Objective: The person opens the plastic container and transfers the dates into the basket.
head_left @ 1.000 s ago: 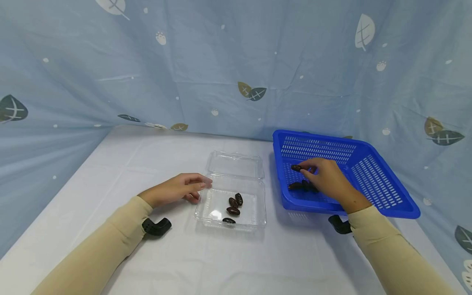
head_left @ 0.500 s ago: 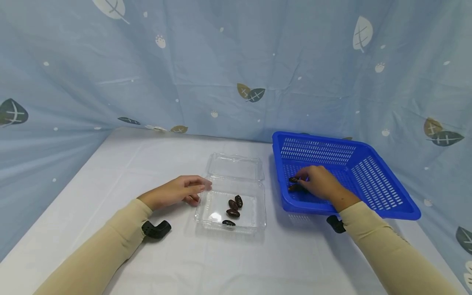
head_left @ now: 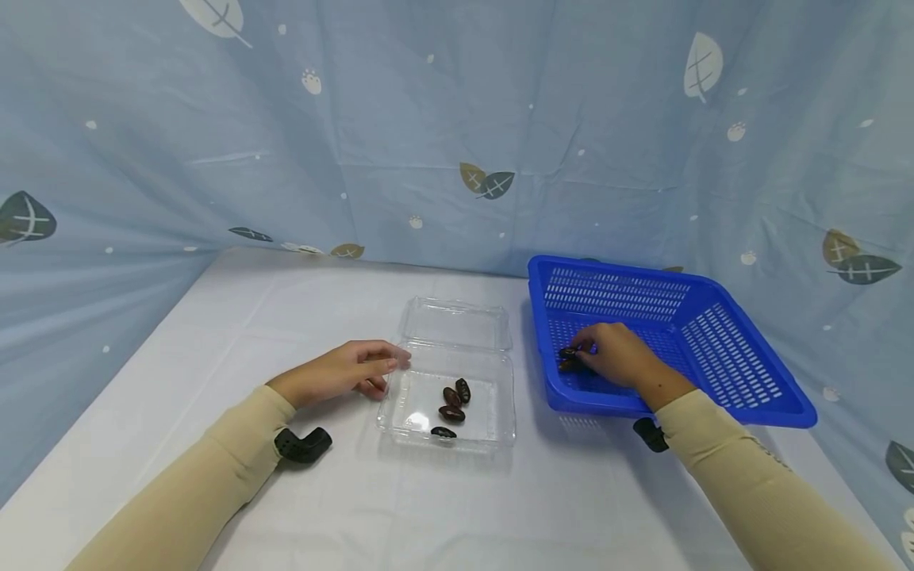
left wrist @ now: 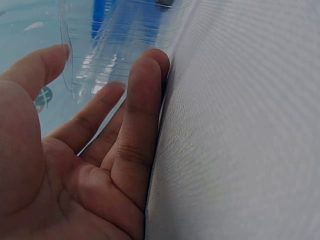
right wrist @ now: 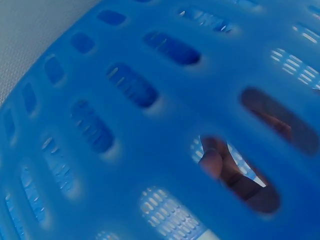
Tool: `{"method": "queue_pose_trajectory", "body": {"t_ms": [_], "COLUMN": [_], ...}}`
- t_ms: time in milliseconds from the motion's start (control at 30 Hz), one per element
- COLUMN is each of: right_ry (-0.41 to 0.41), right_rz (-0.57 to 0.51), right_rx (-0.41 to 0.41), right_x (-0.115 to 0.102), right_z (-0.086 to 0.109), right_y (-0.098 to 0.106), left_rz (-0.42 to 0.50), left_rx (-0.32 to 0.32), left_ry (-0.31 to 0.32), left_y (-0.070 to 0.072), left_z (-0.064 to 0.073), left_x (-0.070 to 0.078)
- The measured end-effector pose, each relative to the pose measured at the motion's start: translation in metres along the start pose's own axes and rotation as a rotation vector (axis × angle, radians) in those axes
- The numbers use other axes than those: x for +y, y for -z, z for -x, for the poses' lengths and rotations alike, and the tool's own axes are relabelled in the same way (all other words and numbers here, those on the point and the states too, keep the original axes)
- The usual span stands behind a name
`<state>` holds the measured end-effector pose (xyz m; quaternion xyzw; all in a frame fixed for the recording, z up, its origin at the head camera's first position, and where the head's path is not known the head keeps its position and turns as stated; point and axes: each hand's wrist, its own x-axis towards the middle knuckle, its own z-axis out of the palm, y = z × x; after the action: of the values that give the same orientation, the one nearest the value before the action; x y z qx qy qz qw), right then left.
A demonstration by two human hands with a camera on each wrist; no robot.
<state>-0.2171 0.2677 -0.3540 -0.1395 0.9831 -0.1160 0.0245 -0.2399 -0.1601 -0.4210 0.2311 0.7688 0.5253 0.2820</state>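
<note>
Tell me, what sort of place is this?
Probably a makeshift tabletop workspace, perhaps set up for filming: leaf-patterned blue cloth surrounds a white-covered table, where a blue plastic basket and an open clear box sit. The room beyond is hidden.

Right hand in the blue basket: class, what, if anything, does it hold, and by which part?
It cannot be told: the right hand is at the right end of a dark oval piece, but any pinch is unclear.
</note>
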Motion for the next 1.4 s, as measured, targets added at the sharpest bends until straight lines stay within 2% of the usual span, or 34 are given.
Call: {"method": "queue_pose_trajectory", "body": {"t_ms": [200, 367, 567, 700, 900, 1033, 1233, 1400], "right_ry": [-0.004, 0.024, 0.147, 0.255, 0.365, 0.413, 0.419, 0.393], "right_rz": [0.001, 0.002, -0.101, -0.171, -0.263, -0.319, -0.426, -0.481], "right_rx": [0.023, 0.151, 0.364, 0.424, 0.364, 0.286, 0.169, 0.103], "right_x": [-0.004, -0.013, -0.045, -0.076, -0.115, -0.131, -0.147, -0.149], "right_z": [0.000, 0.007, 0.019, 0.023, 0.017, 0.009, -0.004, -0.010], "right_y": [0.002, 0.013, 0.023, 0.016, -0.004, -0.020, -0.038, -0.049], "left_rz": [0.000, 0.008, 0.023, 0.021, 0.040, 0.091, 0.133, 0.130], "left_rx": [0.002, 0.006, 0.008, 0.008, 0.042, 0.029, 0.015, 0.003], "left_ry": [0.001, 0.007, 0.018, 0.023, 0.055, 0.034, 0.009, 0.014], "left_y": [0.001, 0.000, -0.001, 0.000, 0.002, 0.001, 0.002, 0.003], "left_z": [0.001, 0.002, 0.002, 0.001, 0.003, 0.004, 0.005, 0.007], "left_x": [-0.002, -0.001, 0.001, 0.000, -0.002, -0.002, 0.000, 0.001]}}
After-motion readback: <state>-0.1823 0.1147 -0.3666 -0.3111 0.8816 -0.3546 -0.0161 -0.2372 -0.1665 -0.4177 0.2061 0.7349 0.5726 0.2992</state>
